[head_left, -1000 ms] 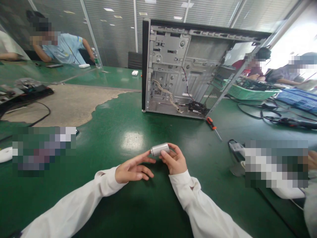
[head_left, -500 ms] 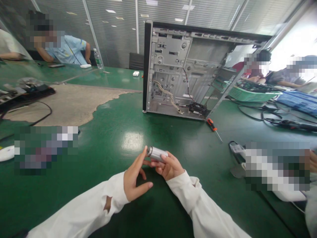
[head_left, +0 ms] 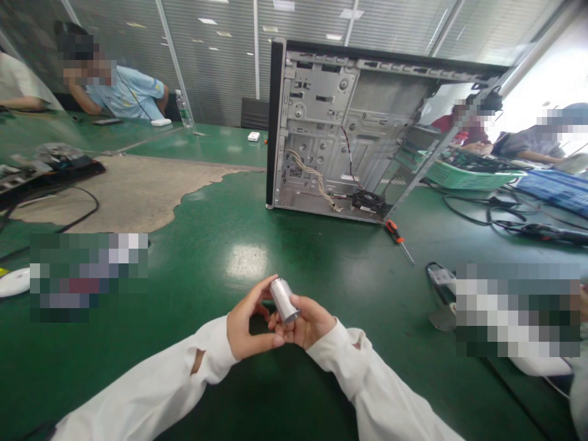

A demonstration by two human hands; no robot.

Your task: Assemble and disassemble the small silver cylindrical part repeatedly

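Observation:
A short silver metal cylinder [head_left: 284, 300] sits tilted between my hands, its upper end leaning left; I cannot tell what it is. My right hand [head_left: 310, 321] holds it, thumb along its right side and fingers beneath. Around its left side curves my left hand [head_left: 248, 327], thumb and fingers spread apart. The left index fingertip is at the cylinder's upper end, and the left thumb tip reaches the right fingers below it. Some fingers of both hands are hidden.
An opened computer case [head_left: 321, 135] stands beyond my hands, with a fan [head_left: 367, 200] and loose cables inside. An orange-handled screwdriver [head_left: 399, 239] lies by its corner. A green basket [head_left: 478, 177] and black cables are at the right. Several people sit around the table [head_left: 202, 245].
The cylinder has turned in my right hand from nearly level to steeply tilted, its right end now pointing down. My left thumb and fingers have curved in closer around it.

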